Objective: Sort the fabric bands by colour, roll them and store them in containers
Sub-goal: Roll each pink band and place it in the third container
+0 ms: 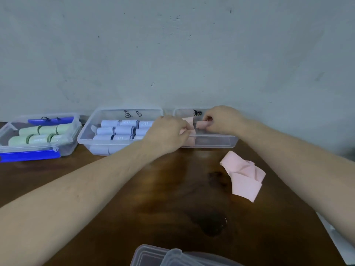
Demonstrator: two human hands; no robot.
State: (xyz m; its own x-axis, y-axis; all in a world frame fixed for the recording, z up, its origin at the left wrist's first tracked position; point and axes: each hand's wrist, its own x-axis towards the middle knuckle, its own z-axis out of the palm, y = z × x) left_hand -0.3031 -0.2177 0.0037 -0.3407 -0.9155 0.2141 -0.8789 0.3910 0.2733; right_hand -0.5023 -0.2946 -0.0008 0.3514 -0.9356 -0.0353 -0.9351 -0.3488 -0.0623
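Three clear containers line the wall. The left container [11,148] holds green rolls [28,130], the middle container [86,140] holds blue rolls [124,130]. Over the right container [217,143], both my hands work on pink bands. My left hand [167,135] holds a pink band [189,121] at the container's left end. My right hand [221,120] pinches a small pink roll [200,124] above the container's inside. A loose, crumpled pink band [243,175] lies on the wooden table to the right, apart from both hands.
Clear plastic lids [165,256] are stacked at the table's near edge. A blue clip lid [30,156] lies in front of the left container. The wall stands right behind the containers. The brown table [153,189] spreads between my forearms.
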